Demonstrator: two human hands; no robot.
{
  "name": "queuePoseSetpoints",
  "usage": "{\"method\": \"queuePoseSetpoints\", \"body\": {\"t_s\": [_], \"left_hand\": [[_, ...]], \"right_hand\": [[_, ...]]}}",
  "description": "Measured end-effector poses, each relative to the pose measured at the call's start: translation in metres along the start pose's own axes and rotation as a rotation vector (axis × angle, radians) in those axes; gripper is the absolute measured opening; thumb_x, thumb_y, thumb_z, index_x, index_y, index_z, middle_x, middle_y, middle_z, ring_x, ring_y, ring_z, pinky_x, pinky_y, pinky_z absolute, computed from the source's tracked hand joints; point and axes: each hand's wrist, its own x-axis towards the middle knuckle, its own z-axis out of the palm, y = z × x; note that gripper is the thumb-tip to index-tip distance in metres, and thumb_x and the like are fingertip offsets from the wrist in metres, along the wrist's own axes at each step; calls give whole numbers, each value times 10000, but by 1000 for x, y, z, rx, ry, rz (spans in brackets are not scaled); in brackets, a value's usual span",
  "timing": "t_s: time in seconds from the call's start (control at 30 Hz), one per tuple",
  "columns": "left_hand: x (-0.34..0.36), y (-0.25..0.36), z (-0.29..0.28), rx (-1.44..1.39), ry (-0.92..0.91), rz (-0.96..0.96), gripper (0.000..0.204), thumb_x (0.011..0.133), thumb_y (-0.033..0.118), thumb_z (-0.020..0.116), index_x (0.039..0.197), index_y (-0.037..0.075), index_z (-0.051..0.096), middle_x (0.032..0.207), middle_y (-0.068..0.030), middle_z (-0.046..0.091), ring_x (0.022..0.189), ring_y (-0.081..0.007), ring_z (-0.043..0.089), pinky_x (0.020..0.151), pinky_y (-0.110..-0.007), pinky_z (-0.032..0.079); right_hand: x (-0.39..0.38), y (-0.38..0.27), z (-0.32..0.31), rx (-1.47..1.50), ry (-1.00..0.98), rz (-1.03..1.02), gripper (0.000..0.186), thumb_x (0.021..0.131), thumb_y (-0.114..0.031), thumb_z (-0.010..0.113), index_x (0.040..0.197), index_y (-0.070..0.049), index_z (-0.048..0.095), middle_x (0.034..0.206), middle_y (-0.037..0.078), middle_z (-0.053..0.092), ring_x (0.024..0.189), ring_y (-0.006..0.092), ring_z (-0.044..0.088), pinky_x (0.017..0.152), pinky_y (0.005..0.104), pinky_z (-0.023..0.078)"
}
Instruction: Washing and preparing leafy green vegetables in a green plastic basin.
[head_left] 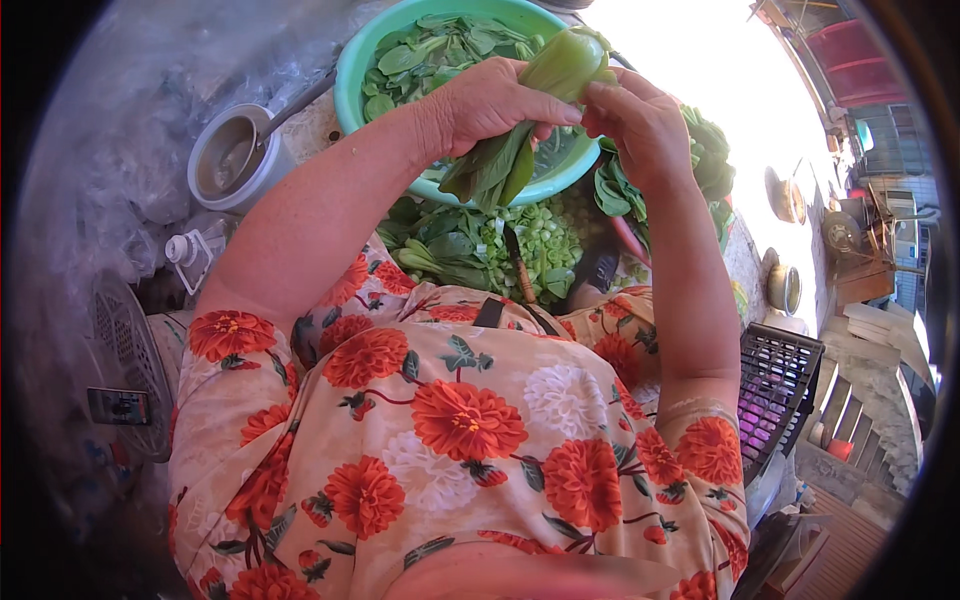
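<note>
Ground glares upper right; left hand clamps bok choy over basin, seemingly steadying it; right hand's fingers pinch it.

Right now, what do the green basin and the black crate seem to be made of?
Green basin: likely plastic, smooth with a soft sheen, judging by its even colour and rounded rim. Black crate: probably rigid plastic, fairly matte, from its moulded-looking lattice; coated metal is possible.

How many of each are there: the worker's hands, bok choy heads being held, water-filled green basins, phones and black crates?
Hands (left hand, right hand): 2
Held bok choy head: 1
Water-filled green basin: 1
Phone: 1
Black crate: 1
Total: 6
</note>
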Motion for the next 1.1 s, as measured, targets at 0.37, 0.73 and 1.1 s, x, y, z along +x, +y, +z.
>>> {"method": "queuePoseSetpoints", "body": {"t_s": [0.37, 0.73, 1.1], "left_hand": [[12, -19, 8, 107, 86, 35, 247, 789, 177, 774, 927, 45, 617, 743, 7, 567, 570, -68, 521, 563, -217, 432], [15, -34, 25, 279, 122, -50, 278, 770, 207, 800, 920, 55, 621, 742, 11, 569, 611, -73, 531, 588, -232, 454], [22, -40, 28, 14, -40, -141, 255, 799, 234, 771, 931, 53, 649, 719, 3, 584, 617, -85, 544, 569, -242, 459]], "right_hand": [[7, -1, -35, -218, 407, -10, 351, 902, -275, 535, 995, 30, 682, 815, 110, 652, 670, 163, 626, 599, 277, 498], [-6, 12, 5, -251, -6, -131, 472, 843, -423, 627, 1117, -39, 625, 859, 65, 651, 745, 131, 629, 616, 274, 492], [3, 16, -2, -570, 194, -327, 363, 750, -364, 696, 951, -63, 670, 825, 79, 687, 750, 159, 673, 711, 306, 545]]}}
